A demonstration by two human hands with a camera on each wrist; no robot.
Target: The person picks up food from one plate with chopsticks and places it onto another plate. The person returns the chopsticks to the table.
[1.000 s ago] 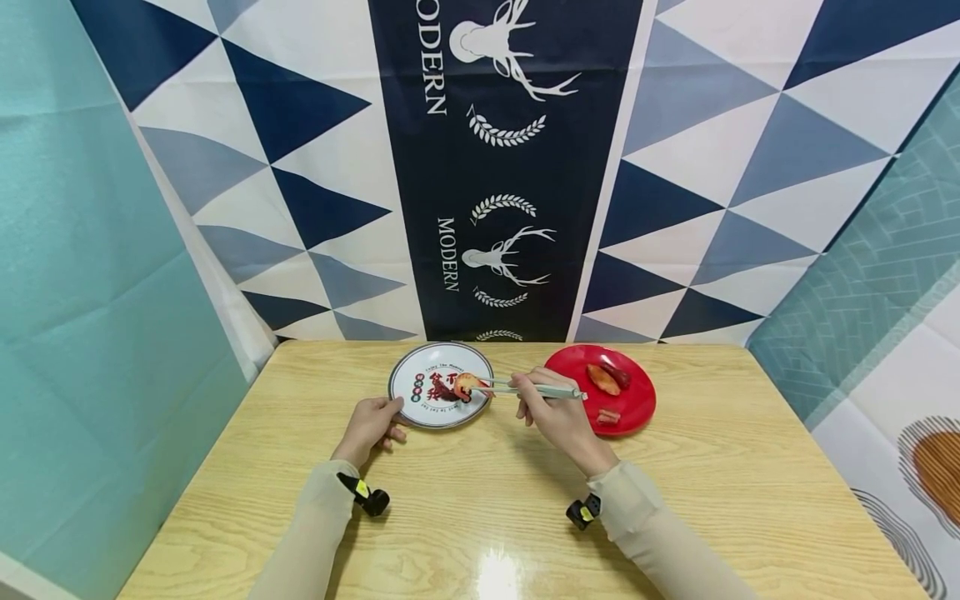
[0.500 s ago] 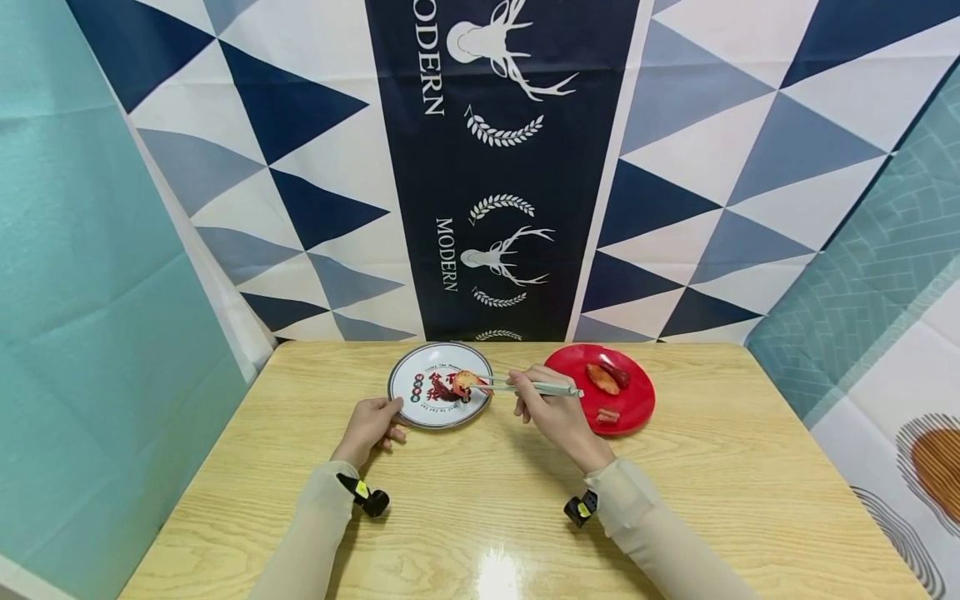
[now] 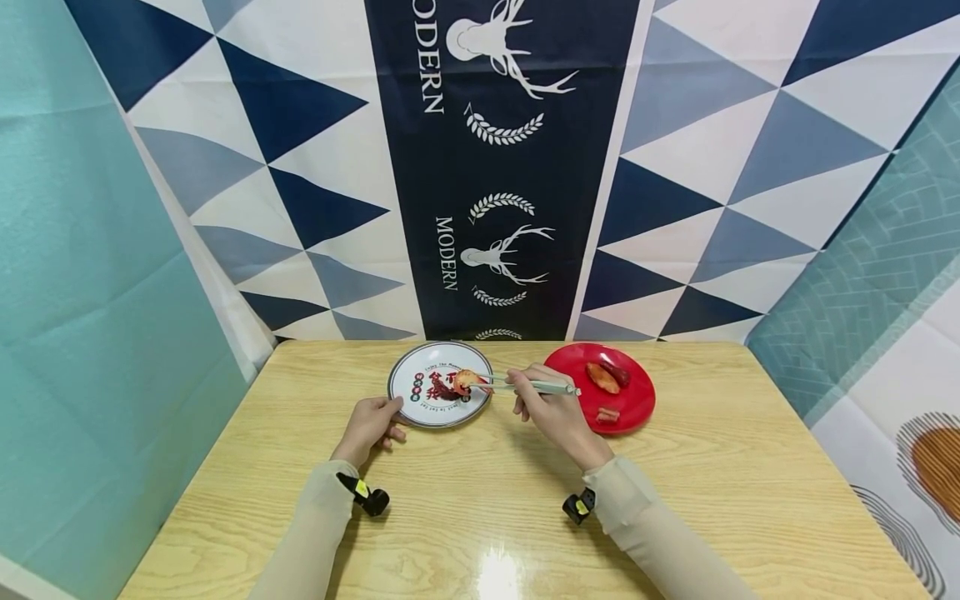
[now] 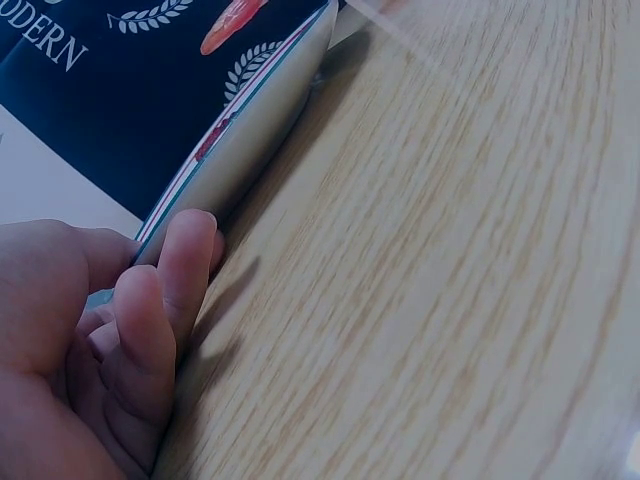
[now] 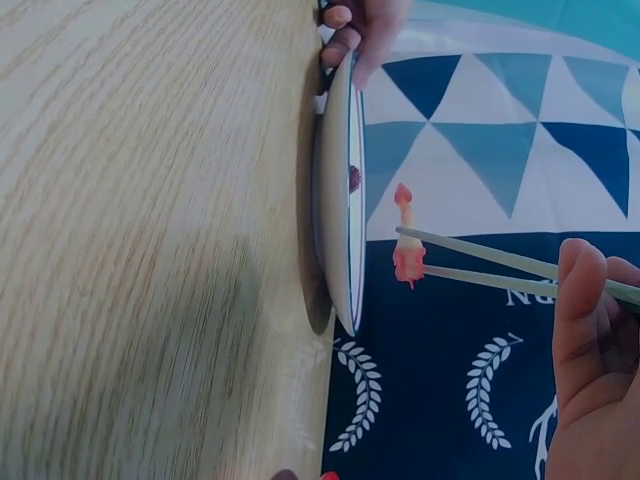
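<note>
My left hand (image 3: pixel 369 427) grips the near-left rim of a white plate (image 3: pixel 408 367), thumb on top and fingers below; the left wrist view shows the same hold. Pale green chopsticks (image 3: pixel 551 388) are held in my right hand (image 3: pixel 558 417). Between their tips is an orange-red shrimp-like piece (image 3: pixel 465 382), which the right wrist view shows raised off the plate (image 5: pixel 332 200). A dark red piece (image 3: pixel 444 390) lies on the plate beneath it. Partly behind my right hand, a red plate (image 3: pixel 641 400) holds a yellowish piece (image 3: pixel 602 377), a dark red piece (image 3: pixel 618 374) and small pinkish pieces (image 3: pixel 607 414).
The wooden table (image 3: pixel 480 492) ends at a patterned cloth wall (image 3: pixel 330 167) just behind both plates. A teal panel (image 3: pixel 112 292) stands along the left side, and another patterned cloth (image 3: pixel 877 333) hangs at the right.
The chopsticks and the shrimp-like piece have shifted very slightly left and up since a second ago. My left hand and both plates stay in place.
</note>
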